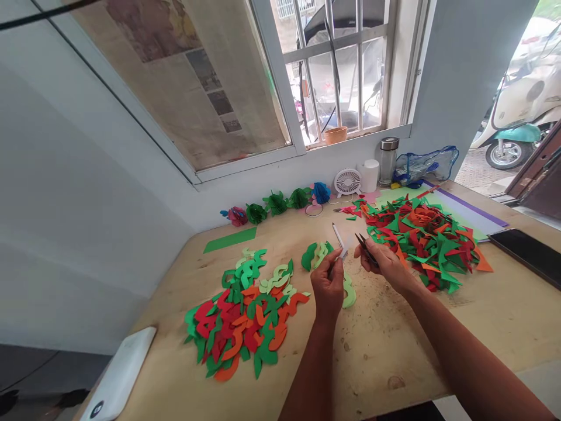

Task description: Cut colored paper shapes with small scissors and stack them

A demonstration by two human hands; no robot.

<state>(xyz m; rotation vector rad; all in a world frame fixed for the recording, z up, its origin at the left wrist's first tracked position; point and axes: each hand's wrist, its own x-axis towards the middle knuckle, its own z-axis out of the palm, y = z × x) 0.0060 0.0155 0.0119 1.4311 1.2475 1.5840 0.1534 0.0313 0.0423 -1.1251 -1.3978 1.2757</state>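
Note:
My left hand is closed, pinching a small whitish piece of paper between thumb and fingers. My right hand is wrapped round dark scissors, whose blades are parted and point up toward the left, a little apart from the paper. Just beyond the left hand lies a white pen. Beside that hand are dark and light green cut-outs, and another pale green curved cut-out is partly hidden behind it.
Colourful curved cut-outs are heaped at left; scraps lie at right. Along the wall stand paper flowers, a small fan, a white cylinder and a glass bottle. A phone lies by the right edge.

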